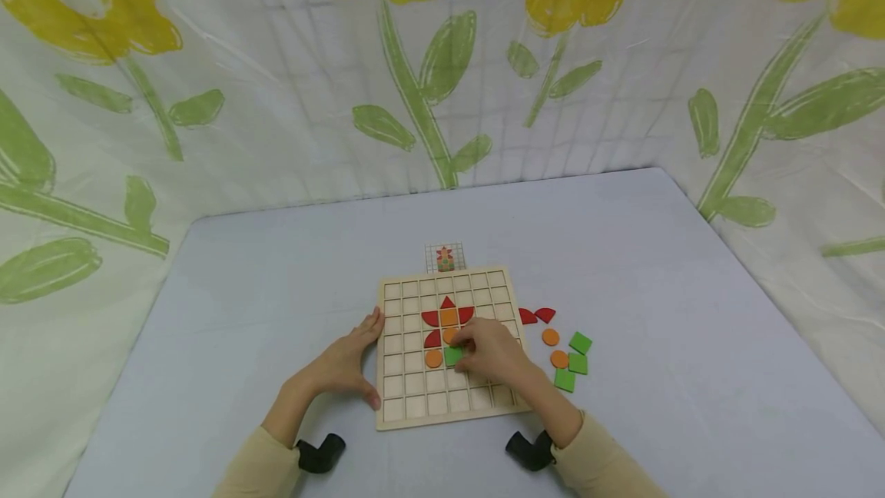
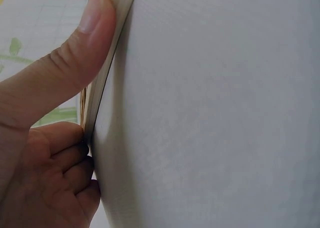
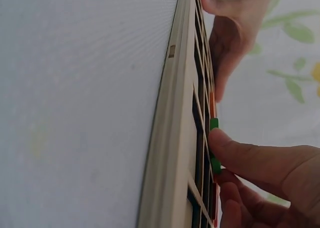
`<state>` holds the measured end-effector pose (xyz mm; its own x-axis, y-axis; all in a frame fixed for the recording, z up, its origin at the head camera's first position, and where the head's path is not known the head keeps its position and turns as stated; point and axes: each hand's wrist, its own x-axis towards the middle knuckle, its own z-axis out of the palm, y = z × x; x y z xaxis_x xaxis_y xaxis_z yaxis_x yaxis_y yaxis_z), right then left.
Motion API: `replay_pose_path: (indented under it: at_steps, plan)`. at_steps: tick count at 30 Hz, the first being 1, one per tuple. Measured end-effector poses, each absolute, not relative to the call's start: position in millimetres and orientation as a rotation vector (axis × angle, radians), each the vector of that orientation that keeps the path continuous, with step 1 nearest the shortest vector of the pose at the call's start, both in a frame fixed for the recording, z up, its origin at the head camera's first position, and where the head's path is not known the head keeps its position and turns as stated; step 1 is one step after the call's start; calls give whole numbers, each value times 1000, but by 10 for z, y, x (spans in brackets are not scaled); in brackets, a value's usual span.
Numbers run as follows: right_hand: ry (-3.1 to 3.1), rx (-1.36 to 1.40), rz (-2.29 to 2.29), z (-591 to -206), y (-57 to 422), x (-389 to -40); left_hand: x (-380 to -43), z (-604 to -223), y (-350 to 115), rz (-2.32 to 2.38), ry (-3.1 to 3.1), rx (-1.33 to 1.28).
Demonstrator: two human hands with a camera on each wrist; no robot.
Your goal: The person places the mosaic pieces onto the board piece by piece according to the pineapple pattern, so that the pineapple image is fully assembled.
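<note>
Green square (image 1: 453, 356) is on the wooden grid board (image 1: 387, 429), around the middle, just right of an orange disc (image 1: 433, 358). Right hand (image 1: 494, 352) has it: thumb on the tile, index finger curled in close, barely any gap. Reads as a pinch. Right wrist view shows green either side of the thumb; can't tell if that's one tile or two.

Handling, my guess: light, stiff, thin, probably wood. Smooth faces could slide, edges should survive a drop. Take it by two opposite edges, fingertips only; a flat grip would foul the grid ribs. Board looks rigid and light enough to skid, so brace it at the frame.

Left hand (image 1: 343, 363) is on the board's left edge, thumb and index spread wide along the frame, other fingers folded lower down. No tile visible in it.

Also on the board, farther up from the green square: red triangle (image 1: 447, 302), orange square (image 1: 449, 317) between two red quarter-circles (image 1: 430, 318), another orange disc (image 1: 449, 335) partly under the fingers.

Right of the board: two loose red quarters (image 1: 545, 315), nearer one right at its edge; two loose orange discs (image 1: 550, 336); three spare green squares (image 1: 581, 342).

Pattern card (image 1: 434, 260) sits against the board's far edge. Flowered cloth (image 1: 304, 98) well beyond it.
</note>
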<state>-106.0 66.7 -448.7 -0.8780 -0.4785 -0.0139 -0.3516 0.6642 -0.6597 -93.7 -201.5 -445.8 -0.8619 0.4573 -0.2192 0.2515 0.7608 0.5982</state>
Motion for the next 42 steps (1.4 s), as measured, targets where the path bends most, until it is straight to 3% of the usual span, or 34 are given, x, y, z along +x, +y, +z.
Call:
replay_pose_path:
  at_steps: [25,42]
  plan:
    - [2697,-592,-1043,-4446,720,-1033,-936,-4478,-2007,816,2594,540]
    - [2727,-228,-1245,-4347,1701,-1084,-938,-4447,-2009,812,2590,520]
